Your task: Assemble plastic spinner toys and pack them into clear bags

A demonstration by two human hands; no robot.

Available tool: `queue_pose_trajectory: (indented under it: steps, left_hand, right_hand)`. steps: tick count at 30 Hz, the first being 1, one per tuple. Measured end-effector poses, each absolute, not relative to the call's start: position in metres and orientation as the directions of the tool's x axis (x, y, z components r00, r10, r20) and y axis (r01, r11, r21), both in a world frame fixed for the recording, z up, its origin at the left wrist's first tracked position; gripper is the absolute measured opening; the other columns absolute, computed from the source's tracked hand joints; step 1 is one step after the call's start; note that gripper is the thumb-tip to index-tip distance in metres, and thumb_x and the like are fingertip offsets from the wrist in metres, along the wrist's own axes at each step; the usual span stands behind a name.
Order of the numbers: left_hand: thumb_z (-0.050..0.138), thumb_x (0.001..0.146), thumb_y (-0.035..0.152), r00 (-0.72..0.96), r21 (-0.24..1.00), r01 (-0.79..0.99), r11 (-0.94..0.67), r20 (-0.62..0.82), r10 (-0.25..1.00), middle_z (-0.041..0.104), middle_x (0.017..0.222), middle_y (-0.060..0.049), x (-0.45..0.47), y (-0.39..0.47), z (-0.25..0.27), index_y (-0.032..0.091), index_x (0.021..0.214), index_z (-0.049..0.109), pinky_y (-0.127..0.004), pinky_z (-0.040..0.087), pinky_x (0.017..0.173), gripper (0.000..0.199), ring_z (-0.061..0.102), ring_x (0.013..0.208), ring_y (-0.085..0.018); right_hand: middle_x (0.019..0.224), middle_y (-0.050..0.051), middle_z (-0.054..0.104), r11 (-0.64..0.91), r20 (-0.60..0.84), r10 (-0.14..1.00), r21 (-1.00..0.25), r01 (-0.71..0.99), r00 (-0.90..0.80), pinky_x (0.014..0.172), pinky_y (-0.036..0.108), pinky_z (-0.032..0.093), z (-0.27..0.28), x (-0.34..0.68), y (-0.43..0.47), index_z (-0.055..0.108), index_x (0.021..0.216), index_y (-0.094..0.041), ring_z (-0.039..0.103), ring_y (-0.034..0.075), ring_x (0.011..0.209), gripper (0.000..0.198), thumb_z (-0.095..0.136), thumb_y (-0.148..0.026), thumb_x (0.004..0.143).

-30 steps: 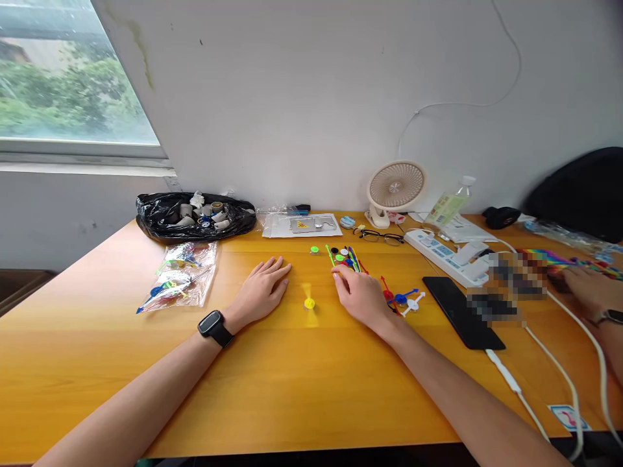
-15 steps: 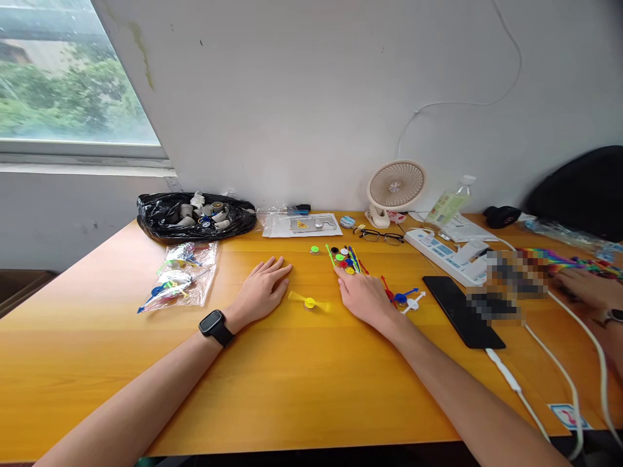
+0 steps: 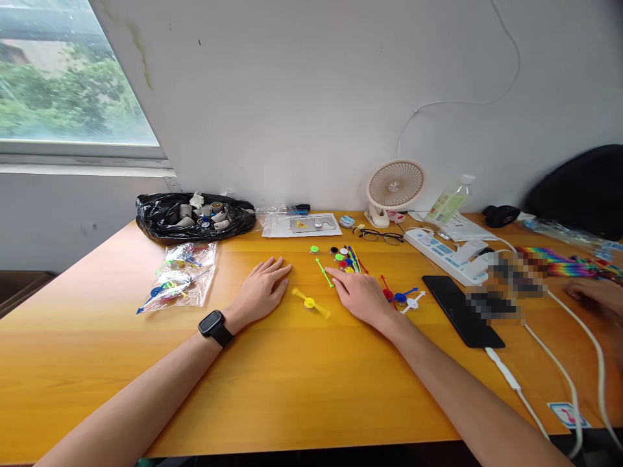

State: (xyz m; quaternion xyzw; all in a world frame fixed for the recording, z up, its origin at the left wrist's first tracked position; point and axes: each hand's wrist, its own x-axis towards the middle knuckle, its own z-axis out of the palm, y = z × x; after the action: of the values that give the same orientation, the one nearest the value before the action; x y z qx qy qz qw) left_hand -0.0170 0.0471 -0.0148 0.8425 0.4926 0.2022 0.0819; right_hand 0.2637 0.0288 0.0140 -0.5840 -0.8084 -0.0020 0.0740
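Head view: right hand [image 3: 363,297] seemingly touching green stick [image 3: 324,273].

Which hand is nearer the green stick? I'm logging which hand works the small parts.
Right. The right hand has its fingertips beside the green stick, at its near end. The left hand lies flat on the table, farther left.
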Motion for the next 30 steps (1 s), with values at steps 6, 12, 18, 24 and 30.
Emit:
queue_pose_trajectory:
  steps: [6, 12, 18, 24, 30]
  left_hand:
    - [0.041, 0.107, 0.036, 0.438, 0.326, 0.799, -0.505, 0.258, 0.861, 0.045, 0.164, -0.01, -0.0167, 0.0465, -0.0139, 0.021, 0.152, 0.057, -0.054, 0.034, 0.128, 0.049, 0.036, 0.155, -0.033]
    - [0.042, 0.107, 0.036, 0.432, 0.344, 0.789, -0.51, 0.28, 0.857, 0.048, 0.162, -0.008, -0.0172, 0.0469, -0.0152, 0.024, 0.15, 0.058, -0.054, 0.035, 0.127, 0.048, 0.038, 0.155, -0.031]
    - [0.043, 0.106, 0.037, 0.421, 0.359, 0.788, -0.501, 0.279, 0.863, 0.049, 0.162, -0.008, -0.0168, 0.0464, -0.0154, 0.024, 0.149, 0.059, -0.054, 0.034, 0.128, 0.048, 0.039, 0.154, -0.031]
    - [0.041, 0.107, 0.036, 0.434, 0.334, 0.793, -0.509, 0.276, 0.857, 0.048, 0.162, -0.01, -0.0174, 0.0474, -0.0161, 0.021, 0.15, 0.058, -0.052, 0.033, 0.128, 0.049, 0.038, 0.155, -0.031]
    - [0.043, 0.106, 0.036, 0.435, 0.334, 0.789, -0.516, 0.289, 0.852, 0.049, 0.161, -0.009, -0.0172, 0.0472, -0.0165, 0.022, 0.149, 0.059, -0.053, 0.034, 0.128, 0.047, 0.04, 0.154, -0.031]
  right_hand:
    - [0.12, 0.004, 0.078, 0.383, 0.118, 0.921, -0.1, 0.918, -0.372, 0.082, 0.029, 0.049, 0.0119, 0.2664, 0.0297, 0.053, 0.154, -0.035, 0.075, 0.022, 0.104, 0.049, 0.037, -0.025, 0.109]
    - [0.123, 0.005, 0.077, 0.369, 0.141, 0.926, -0.147, 0.918, -0.35, 0.086, 0.028, 0.049, 0.0138, 0.2652, 0.0293, 0.06, 0.148, -0.031, 0.073, 0.022, 0.108, 0.044, 0.039, -0.029, 0.11]
    - [0.119, 0.004, 0.078, 0.377, 0.142, 0.923, -0.144, 0.915, -0.358, 0.084, 0.026, 0.048, 0.0154, 0.2674, 0.031, 0.068, 0.138, -0.033, 0.073, 0.02, 0.107, 0.039, 0.043, -0.029, 0.11]
    - [0.11, 0.002, 0.079, 0.412, 0.181, 0.906, -0.174, 0.895, -0.382, 0.08, 0.026, 0.044, 0.0177, 0.2701, 0.0321, 0.074, 0.112, -0.027, 0.072, 0.019, 0.101, 0.028, 0.047, -0.03, 0.109]
    - [0.111, 0.007, 0.073, 0.503, 0.39, 0.85, -0.405, 0.764, -0.354, 0.096, 0.031, 0.047, 0.0204, 0.2682, 0.0354, 0.065, 0.106, -0.022, 0.066, 0.021, 0.106, 0.02, 0.046, -0.027, 0.107]
